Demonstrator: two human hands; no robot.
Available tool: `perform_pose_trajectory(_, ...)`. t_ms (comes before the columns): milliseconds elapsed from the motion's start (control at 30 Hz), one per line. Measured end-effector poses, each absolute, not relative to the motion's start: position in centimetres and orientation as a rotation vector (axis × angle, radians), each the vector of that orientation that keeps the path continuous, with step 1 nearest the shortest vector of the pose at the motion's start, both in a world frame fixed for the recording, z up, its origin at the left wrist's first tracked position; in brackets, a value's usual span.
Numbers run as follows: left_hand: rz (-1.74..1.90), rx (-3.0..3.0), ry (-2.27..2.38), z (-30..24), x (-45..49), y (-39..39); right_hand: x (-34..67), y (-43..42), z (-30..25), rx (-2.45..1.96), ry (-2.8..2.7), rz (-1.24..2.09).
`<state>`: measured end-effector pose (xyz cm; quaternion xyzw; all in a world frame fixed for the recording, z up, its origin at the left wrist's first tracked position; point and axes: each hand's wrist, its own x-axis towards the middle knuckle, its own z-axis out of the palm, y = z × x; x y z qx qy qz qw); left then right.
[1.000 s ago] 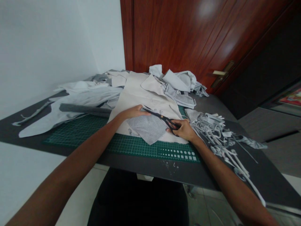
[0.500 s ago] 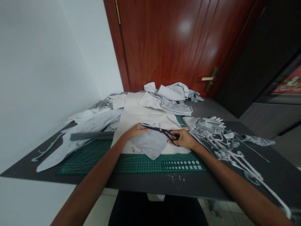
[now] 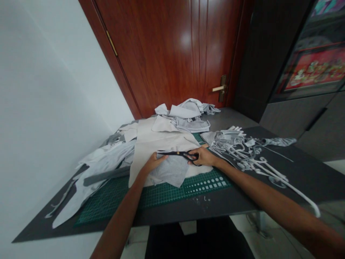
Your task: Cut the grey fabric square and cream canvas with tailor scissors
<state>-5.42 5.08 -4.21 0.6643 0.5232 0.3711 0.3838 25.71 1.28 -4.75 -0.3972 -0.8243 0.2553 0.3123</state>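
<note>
My right hand grips the handles of black scissors, whose blades point left across a grey fabric piece. My left hand lies on that grey piece by the blade tips, fingers pressed down on the cloth. The grey piece rests on a larger cream fabric sheet, which lies on a green cutting mat.
The mat sits on a dark table. White hangers and strips pile up at the right, crumpled grey cloth at the back, pale fabric and a dark roll at the left. A red-brown door stands behind.
The camera has tilted up and turned, so the table looks farther and lower. The scissor blades have swung closer together, pointing more level to the left. Both hands stay on the fabric.
</note>
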Motion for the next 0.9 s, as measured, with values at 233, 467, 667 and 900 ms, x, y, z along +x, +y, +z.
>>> perform_pose_trajectory(233,0.980,1.741,1.383,-3.6,-5.2,4.4,25.6,1.2,-4.7,-1.040,-2.184,0.595)
perform_pose_trajectory(467,0.950,1.799,1.288,-2.9,-5.2,4.4,25.8,1.3,-4.8,-1.060,-2.209,0.562)
perform_pose_trajectory(667,0.941,1.826,1.207,-3.3,-5.5,4.4,25.9,1.1,-5.1,-1.098,-2.229,0.527)
perform_pose_trajectory(900,1.048,1.842,1.084,-3.4,-5.2,4.5,25.7,0.7,-4.8,-1.136,-2.296,0.393)
